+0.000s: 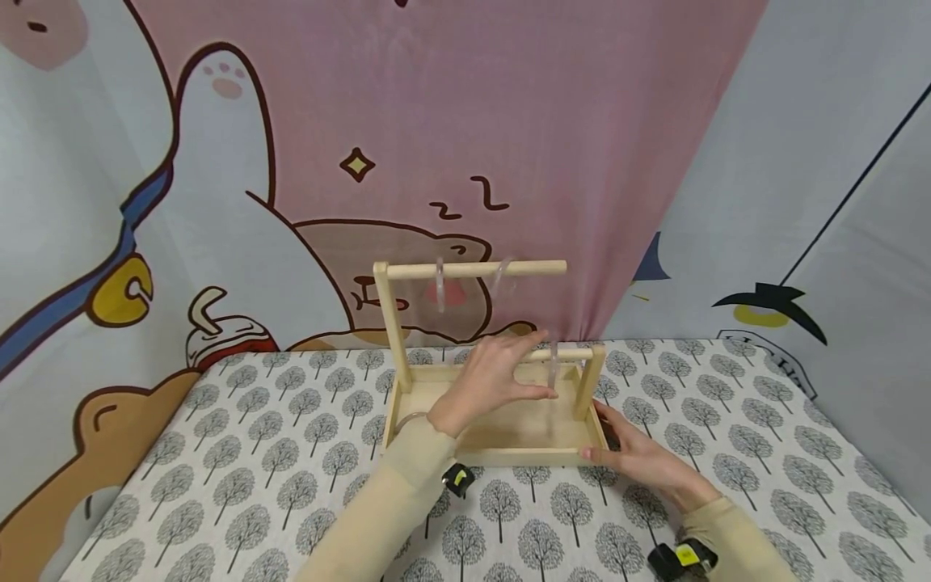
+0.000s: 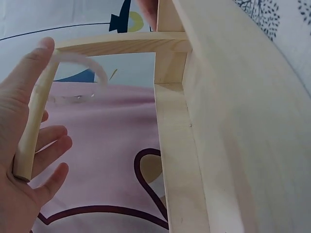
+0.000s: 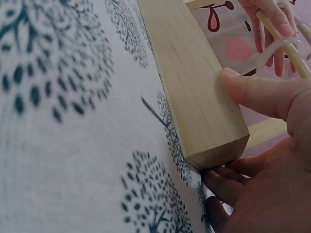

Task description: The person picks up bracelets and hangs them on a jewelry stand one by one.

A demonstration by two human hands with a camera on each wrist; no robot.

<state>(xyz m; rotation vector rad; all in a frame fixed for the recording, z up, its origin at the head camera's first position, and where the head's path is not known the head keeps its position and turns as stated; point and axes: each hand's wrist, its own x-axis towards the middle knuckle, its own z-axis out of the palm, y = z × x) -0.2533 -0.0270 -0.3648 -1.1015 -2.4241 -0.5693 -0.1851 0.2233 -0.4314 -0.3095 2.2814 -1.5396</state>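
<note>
A pale wooden rack (image 1: 502,457) with a tray base carries an upper bar on a left post and a lower bar on a right post. On the lower bar hangs a clear bangle (image 1: 553,365), near the right post. My left hand (image 1: 486,376) is around the lower bar's free end, its thumb straight beside the bangle (image 2: 99,73) and its other fingers loosely spread beyond the bar. My right hand (image 1: 647,459) grips the tray's front right corner, thumb (image 3: 243,85) on the wood and fingers around the corner.
Two more clear bangles, one on the left (image 1: 440,287) and one tilted (image 1: 500,279), hang on the upper bar. Another bangle (image 1: 410,418) lies at the tray's left end, partly hidden by my left arm. A tree-print cloth (image 1: 240,477) covers the table; a cartoon curtain (image 1: 582,121) hangs behind.
</note>
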